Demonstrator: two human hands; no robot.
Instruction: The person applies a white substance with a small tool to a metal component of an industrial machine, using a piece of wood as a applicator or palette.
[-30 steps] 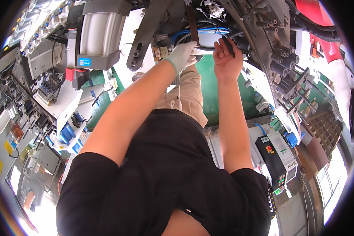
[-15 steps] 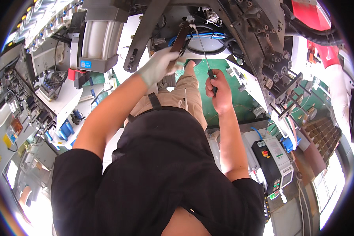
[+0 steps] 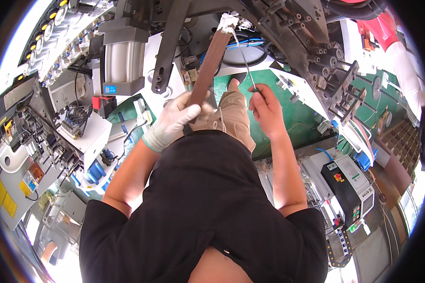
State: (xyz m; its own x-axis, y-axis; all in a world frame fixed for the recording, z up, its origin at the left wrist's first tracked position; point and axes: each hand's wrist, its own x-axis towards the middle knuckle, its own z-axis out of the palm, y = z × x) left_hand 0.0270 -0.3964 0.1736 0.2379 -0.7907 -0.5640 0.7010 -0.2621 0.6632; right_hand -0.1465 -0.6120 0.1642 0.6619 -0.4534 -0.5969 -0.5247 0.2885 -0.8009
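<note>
My left hand (image 3: 171, 120), in a white glove, is closed round the lower end of a long, flat brown strip (image 3: 210, 66) with a wood-like grain. Crumbly-looking white material (image 3: 228, 22) covers the far end of that strip; what it is I cannot make out. My bare right hand (image 3: 269, 112) grips the handle of a screwdriver (image 3: 244, 60), and only a bit of the dark handle shows between the fingers. Its thin metal shaft runs away from me, with the tip at or close against the white material.
Dark steel machine arms (image 3: 171, 52) frame the work on both sides. A fat pneumatic cylinder (image 3: 123, 61) stands at the left, with blue and black hoses (image 3: 248, 52) behind the strip. Another person's white sleeve (image 3: 403, 68) shows far right, above a black control box (image 3: 344, 184).
The brown strip has come out from among the machine parts toward me and shows more fully. My left hand, blurred before, has moved down and nearer. The right hand has shifted slightly right.
</note>
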